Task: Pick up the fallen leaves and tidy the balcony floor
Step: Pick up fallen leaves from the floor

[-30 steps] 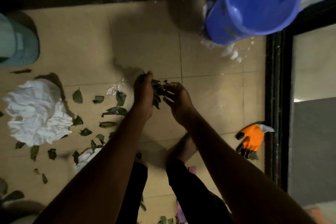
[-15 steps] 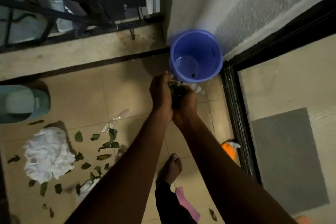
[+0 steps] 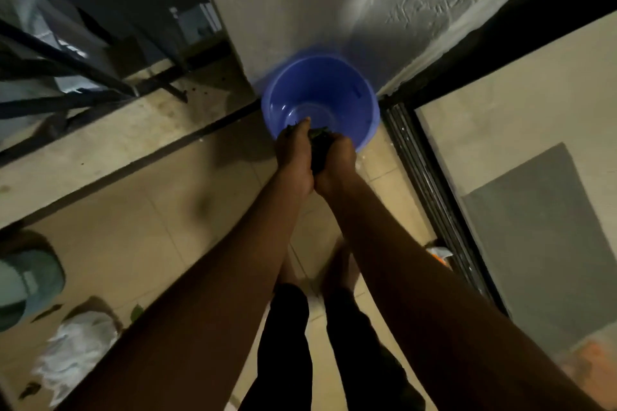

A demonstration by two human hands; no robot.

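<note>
Head view. Noter: balcony floor (image 3: 160,217), tan tile; blue bucket (image 3: 334,87) upright in the corner against the wall. A second ago you were low, gathering; now you stand at it.
Checker: Your hands?
Noter: Left hand (image 3: 293,160) and right hand (image 3: 337,163) pressed together, fingers curled round a dark wad of leaves (image 3: 320,147), over the bucket's near rim. Not yet dropped. Judged: one load nearly in.
Checker: Left over?
Noter: A leaf (image 3: 136,312) beside the white cloth (image 3: 73,354), lower left.

The leaves (image 3: 319,145) (a dark clump) lie mostly hidden between the hands (image 3: 295,160); the white cloth (image 3: 73,355) is blurred.
</note>
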